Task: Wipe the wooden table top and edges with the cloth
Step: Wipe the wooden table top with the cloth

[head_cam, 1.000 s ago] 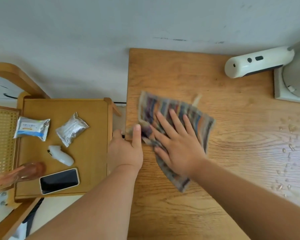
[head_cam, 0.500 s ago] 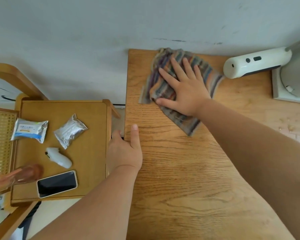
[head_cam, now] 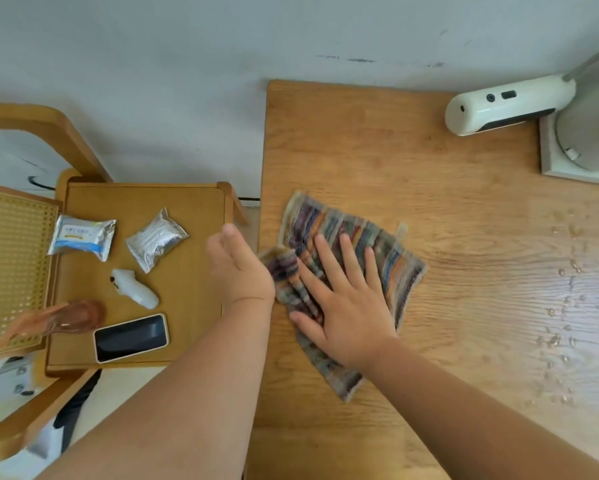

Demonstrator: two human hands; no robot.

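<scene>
A striped multicoloured cloth [head_cam: 388, 251] lies flat on the wooden table top [head_cam: 412, 168], close to the table's left edge. My right hand [head_cam: 343, 299] presses on it with fingers spread and straight. One corner of the cloth is bunched up at the left edge. My left hand [head_cam: 237, 268] hovers just off that left edge beside the bunched corner, fingers straight, holding nothing. Water droplets [head_cam: 564, 306] speckle the table top to the right.
A white handheld device [head_cam: 505, 103] and a lamp base [head_cam: 582, 143] stand at the table's back right. Left of the table, a wooden chair seat [head_cam: 187, 306] holds two foil packets [head_cam: 83, 237], a small white bottle [head_cam: 135, 289] and a phone [head_cam: 130, 337].
My right hand has drawn the cloth back from the far left corner towards me along the left edge. My left hand has lifted off the table edge and moved slightly left.
</scene>
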